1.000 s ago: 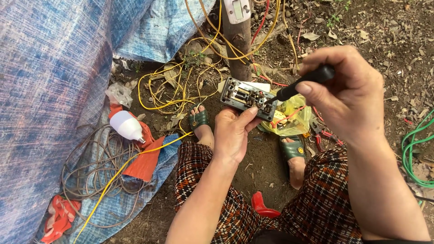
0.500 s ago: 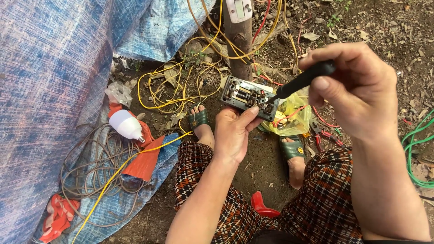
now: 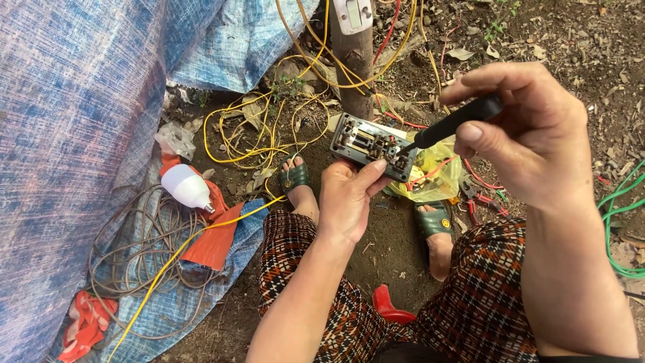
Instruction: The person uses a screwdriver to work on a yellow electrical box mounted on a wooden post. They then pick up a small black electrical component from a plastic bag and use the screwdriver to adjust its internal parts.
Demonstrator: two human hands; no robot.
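My left hand (image 3: 348, 196) grips the lower edge of a dark switch panel (image 3: 371, 145), held back side up with its terminals showing. My right hand (image 3: 527, 131) pinches a black-handled screwdriver (image 3: 451, 123), whose tip rests on a terminal at the panel's right end. Red and yellow wires run from the panel toward a yellow plastic bag (image 3: 433, 176) just behind it.
A wooden post (image 3: 353, 64) with a white switch box stands behind the panel, yellow wire (image 3: 259, 134) tangled around it. A white bulb (image 3: 187, 187), grey cable coil (image 3: 134, 252) and blue tarp (image 3: 74, 114) lie left. Green hose (image 3: 615, 222) at right; pliers (image 3: 478, 198) by my foot.
My right hand and the screwdriver have shifted slightly up and right while the tip stays at the panel's right end. My left hand keeps the panel steady.
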